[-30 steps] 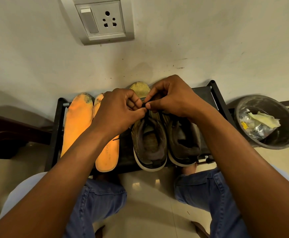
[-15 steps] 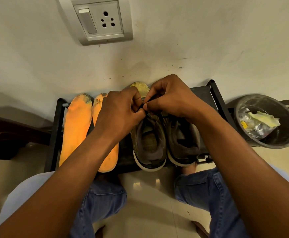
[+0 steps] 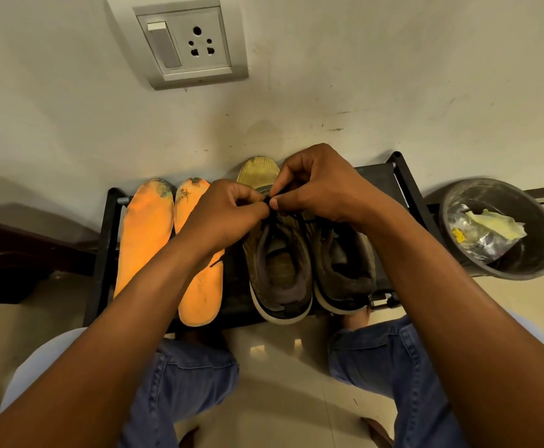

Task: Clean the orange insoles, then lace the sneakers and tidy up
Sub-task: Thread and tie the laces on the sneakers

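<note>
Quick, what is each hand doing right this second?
Left hand: closed, pinching the black shoelace above the left sneaker.
Right hand: closed, pinching the same shoelace.

No text, brand or number can be read anywhere. The right-hand orange insole [image 3: 199, 279] carries a faint printed mark near its middle — too blurred to make out.

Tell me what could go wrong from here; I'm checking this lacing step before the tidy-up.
1. Both the left hand and right hand pinch the thin black shoelace at one small spot; a slip could undo the lacing.
2. The left forearm crosses over the inner orange foam insole, whose heel overhangs the black shoe rack, so it might get knocked off.
</note>
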